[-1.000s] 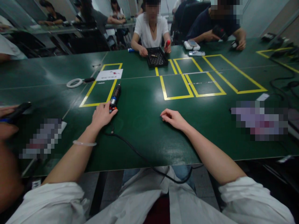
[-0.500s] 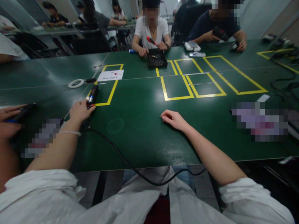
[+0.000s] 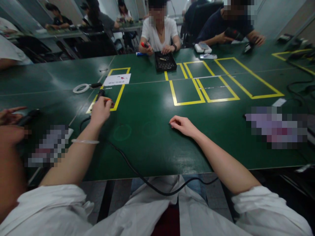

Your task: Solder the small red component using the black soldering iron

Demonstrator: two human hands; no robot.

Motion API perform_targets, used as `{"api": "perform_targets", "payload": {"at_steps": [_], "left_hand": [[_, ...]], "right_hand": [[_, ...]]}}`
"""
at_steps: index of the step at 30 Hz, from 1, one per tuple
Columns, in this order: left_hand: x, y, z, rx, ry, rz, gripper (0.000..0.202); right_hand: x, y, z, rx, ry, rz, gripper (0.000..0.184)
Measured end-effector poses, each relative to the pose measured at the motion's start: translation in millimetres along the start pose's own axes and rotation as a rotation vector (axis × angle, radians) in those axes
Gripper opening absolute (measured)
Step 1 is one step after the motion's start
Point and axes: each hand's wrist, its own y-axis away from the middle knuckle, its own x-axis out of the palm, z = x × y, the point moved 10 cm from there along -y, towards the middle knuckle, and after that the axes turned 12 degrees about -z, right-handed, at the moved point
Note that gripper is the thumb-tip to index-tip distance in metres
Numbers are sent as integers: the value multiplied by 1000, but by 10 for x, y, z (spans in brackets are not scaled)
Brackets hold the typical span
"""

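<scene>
My left hand (image 3: 100, 112) is closed around a corded electric screwdriver (image 3: 100, 95), whose dark tip pokes out beyond my fingers by the yellow tape rectangle (image 3: 118, 95) on the green table (image 3: 152, 131). Its black cable (image 3: 137, 177) runs back over the table's front edge to my lap. My right hand (image 3: 183, 126) rests on the table near the middle, fingers loosely curled, holding nothing.
A white paper sheet (image 3: 117, 79) and a white tape roll (image 3: 80, 88) lie beyond my left hand. A black tray (image 3: 165, 61) sits before a person across the table. Another person's hand (image 3: 10, 114) is at the left edge. More yellow rectangles (image 3: 204, 88) mark the table.
My left hand slid the screwdriver leftward across the table, then came back slightly right, and now covers most of it. The right hand stayed put.
</scene>
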Motion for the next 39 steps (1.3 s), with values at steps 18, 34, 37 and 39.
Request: {"api": "perform_targets", "payload": {"at_steps": [18, 34, 37, 39], "left_hand": [[1184, 1721, -2062, 33, 1068, 892, 58], [1274, 1696, -1954, -8, 1047, 862, 38], [1244, 1702, -1967, 8, 1029, 847, 36], [1233, 1707, -1969, 15, 1024, 838, 33]], "right_hand": [[181, 35, 89, 86, -582, 148, 29], [49, -28, -37, 99, -457, 19, 33], [66, -22, -35, 100, -441, 27, 35], [62, -23, -38, 110, -439, 16, 38]]}}
